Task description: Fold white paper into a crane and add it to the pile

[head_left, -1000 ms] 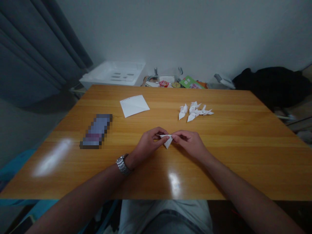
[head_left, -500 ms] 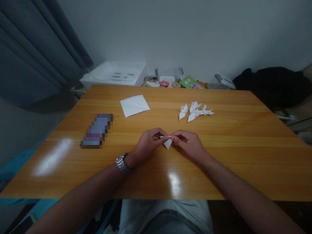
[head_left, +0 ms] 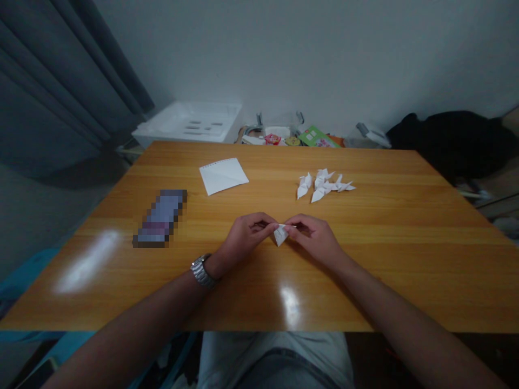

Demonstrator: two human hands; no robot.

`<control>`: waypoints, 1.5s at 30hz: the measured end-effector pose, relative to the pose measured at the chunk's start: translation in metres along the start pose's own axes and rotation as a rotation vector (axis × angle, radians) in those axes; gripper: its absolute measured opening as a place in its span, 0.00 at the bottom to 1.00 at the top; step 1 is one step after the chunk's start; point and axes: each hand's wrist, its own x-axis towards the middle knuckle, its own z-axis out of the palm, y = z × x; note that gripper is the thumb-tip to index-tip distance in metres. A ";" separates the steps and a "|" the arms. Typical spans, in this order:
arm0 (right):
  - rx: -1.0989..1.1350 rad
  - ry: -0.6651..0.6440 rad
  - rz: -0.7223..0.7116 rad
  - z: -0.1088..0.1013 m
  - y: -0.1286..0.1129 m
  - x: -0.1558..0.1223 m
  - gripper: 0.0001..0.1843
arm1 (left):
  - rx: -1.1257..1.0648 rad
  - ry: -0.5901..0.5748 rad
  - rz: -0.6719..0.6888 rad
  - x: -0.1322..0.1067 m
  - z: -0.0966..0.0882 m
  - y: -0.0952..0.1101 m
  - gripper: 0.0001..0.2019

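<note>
Between my hands is a small folded piece of white paper [head_left: 280,236], its pointed end toward me. My left hand [head_left: 252,233], with a metal watch [head_left: 203,271] on the wrist, pinches the paper's left edge between thumb and fingers. On the other side, the thumb and fingers of my right hand [head_left: 314,235] grip the right edge. Parts of the paper are hidden behind the fingertips. Beyond my right hand lie several folded white paper cranes [head_left: 323,186]. A white sheet with a perforated edge [head_left: 224,176] lies farther off, left of centre.
A blurred-out phone [head_left: 161,218] lies left on the wooden table [head_left: 405,259]. Behind the far edge stand a white plastic tray [head_left: 203,119] and a green booklet [head_left: 318,136] among small items. A black cloth heap [head_left: 454,140] is at the right.
My left thumb and fingers have shifted slightly on the paper, and more of its upper left part shows. My right hand stays nearly in place, still gripping.
</note>
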 end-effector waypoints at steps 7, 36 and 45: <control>-0.053 -0.033 -0.022 -0.001 -0.002 0.000 0.09 | 0.101 -0.022 0.042 -0.002 0.000 0.000 0.11; -0.063 0.011 -0.084 -0.003 0.007 0.001 0.12 | -0.056 0.035 -0.083 0.001 0.002 0.002 0.12; -0.043 0.009 -0.027 -0.004 0.007 0.002 0.12 | 0.004 -0.017 -0.042 0.001 0.003 -0.008 0.10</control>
